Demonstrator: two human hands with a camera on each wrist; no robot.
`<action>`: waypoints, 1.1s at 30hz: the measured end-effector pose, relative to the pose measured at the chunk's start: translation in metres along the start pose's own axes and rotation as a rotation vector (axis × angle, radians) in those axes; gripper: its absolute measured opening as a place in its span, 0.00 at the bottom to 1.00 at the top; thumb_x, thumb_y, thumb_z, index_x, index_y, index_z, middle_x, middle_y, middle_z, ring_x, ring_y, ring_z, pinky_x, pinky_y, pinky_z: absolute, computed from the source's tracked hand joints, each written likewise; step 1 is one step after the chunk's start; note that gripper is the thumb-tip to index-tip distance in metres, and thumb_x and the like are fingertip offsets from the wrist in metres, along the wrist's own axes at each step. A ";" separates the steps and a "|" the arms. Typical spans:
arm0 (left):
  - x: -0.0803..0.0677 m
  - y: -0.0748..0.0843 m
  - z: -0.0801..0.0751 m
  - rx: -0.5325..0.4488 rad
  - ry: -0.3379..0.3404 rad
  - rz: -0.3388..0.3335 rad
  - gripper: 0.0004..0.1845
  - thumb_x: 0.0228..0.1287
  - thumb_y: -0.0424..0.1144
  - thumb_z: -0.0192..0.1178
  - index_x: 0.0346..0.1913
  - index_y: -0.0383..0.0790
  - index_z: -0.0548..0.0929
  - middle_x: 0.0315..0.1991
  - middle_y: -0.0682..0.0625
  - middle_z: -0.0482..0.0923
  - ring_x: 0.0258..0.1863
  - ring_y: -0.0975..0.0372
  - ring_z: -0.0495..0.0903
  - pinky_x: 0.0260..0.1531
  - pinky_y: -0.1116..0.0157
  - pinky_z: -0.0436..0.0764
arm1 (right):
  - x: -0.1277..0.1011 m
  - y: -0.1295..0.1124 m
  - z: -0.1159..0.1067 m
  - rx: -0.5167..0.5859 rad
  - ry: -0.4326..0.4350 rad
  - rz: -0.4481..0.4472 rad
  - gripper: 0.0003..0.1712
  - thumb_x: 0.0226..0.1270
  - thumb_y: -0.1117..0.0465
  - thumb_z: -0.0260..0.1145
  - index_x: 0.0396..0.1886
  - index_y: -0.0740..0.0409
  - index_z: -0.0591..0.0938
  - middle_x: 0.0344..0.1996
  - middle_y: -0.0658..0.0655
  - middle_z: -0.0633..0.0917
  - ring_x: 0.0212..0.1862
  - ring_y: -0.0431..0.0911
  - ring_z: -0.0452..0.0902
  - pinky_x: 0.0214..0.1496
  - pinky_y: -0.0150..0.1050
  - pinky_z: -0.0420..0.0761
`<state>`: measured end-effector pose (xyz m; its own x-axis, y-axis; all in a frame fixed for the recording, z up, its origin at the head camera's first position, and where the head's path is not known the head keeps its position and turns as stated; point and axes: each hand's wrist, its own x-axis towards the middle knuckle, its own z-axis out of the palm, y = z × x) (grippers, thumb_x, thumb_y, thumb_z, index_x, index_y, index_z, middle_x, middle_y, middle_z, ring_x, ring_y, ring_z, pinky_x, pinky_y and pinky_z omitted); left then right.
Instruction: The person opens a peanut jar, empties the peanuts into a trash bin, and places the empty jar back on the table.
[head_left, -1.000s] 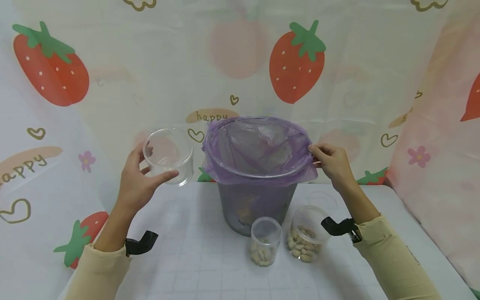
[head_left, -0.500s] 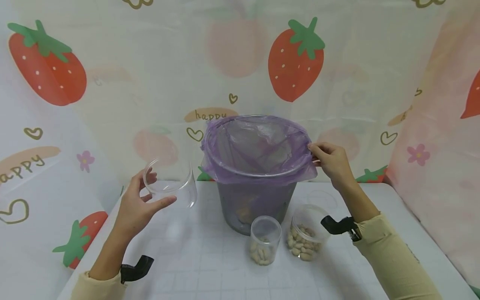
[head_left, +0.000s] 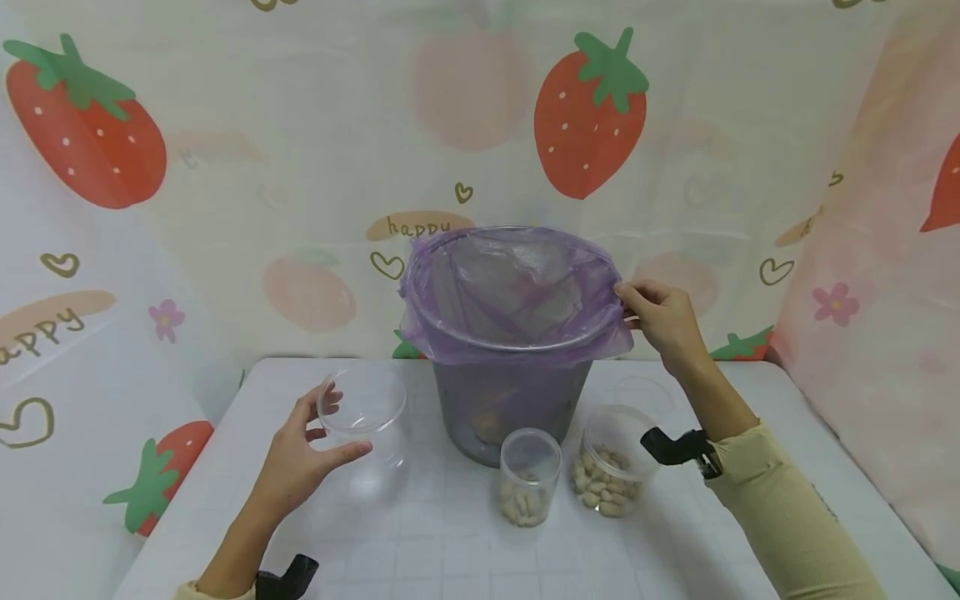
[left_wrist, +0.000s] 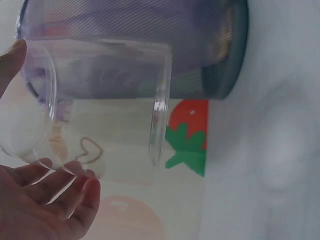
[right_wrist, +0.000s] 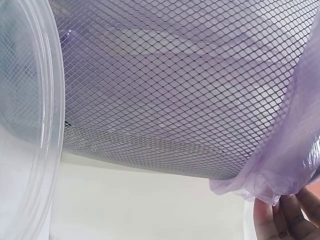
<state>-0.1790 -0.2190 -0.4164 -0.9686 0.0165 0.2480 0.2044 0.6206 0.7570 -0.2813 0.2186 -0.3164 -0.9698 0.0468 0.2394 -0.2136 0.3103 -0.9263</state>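
My left hand (head_left: pixel 300 462) holds a clear plastic jar (head_left: pixel 365 404) upright, just above the table on the left, thumb on the near side and fingers on the far side. Nothing shows inside it in the left wrist view. At the right of the mesh trash bin (head_left: pixel 517 408), my right hand (head_left: pixel 663 325) pinches the edge of a purple trash bag (head_left: pixel 600 342). The bag lines the bin and folds down over its rim all round. In the right wrist view the fingertips (right_wrist: pixel 290 207) are right at the bag's hanging edge.
Two clear containers stand in front of the bin: a narrow cup (head_left: pixel 530 479) and a wider jar (head_left: pixel 611 462), each partly filled with what look like peanuts in shells. The white table (head_left: pixel 420 542) ends against a strawberry-print cloth (head_left: pixel 315 167).
My left hand has lowered the clear jar from beside the bin's rim to close over the table, shifting slightly right. My right hand has stayed at the bag's edge.
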 end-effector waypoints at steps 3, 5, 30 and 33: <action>-0.004 -0.005 0.009 0.005 -0.054 -0.027 0.51 0.52 0.49 0.74 0.74 0.39 0.56 0.67 0.42 0.70 0.65 0.52 0.70 0.56 0.67 0.75 | 0.000 0.000 0.000 0.003 0.001 0.000 0.24 0.72 0.52 0.60 0.50 0.71 0.79 0.25 0.34 0.81 0.32 0.31 0.79 0.36 0.24 0.82; -0.007 -0.008 0.015 0.001 -0.086 -0.047 0.52 0.52 0.51 0.74 0.74 0.40 0.56 0.68 0.42 0.69 0.65 0.51 0.69 0.58 0.60 0.76 | 0.000 0.000 0.001 0.005 0.001 -0.001 0.24 0.72 0.52 0.60 0.50 0.71 0.79 0.25 0.34 0.81 0.32 0.31 0.79 0.36 0.23 0.82; -0.025 -0.030 0.042 -0.091 -0.255 -0.184 0.54 0.47 0.49 0.76 0.73 0.41 0.55 0.71 0.41 0.64 0.72 0.48 0.62 0.66 0.48 0.70 | -0.001 0.001 -0.001 0.014 -0.019 0.002 0.25 0.72 0.51 0.61 0.51 0.72 0.79 0.26 0.34 0.82 0.33 0.31 0.80 0.37 0.24 0.82; -0.026 -0.031 0.042 -0.085 -0.256 -0.190 0.53 0.48 0.49 0.76 0.73 0.41 0.54 0.71 0.40 0.64 0.72 0.47 0.62 0.66 0.48 0.71 | -0.001 0.001 -0.002 0.012 -0.020 0.003 0.25 0.72 0.51 0.60 0.51 0.72 0.79 0.26 0.34 0.82 0.34 0.31 0.80 0.37 0.24 0.82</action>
<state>-0.1664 -0.2058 -0.4709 -0.9924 0.1102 -0.0546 0.0173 0.5643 0.8254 -0.2808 0.2207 -0.3169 -0.9724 0.0289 0.2314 -0.2125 0.2988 -0.9304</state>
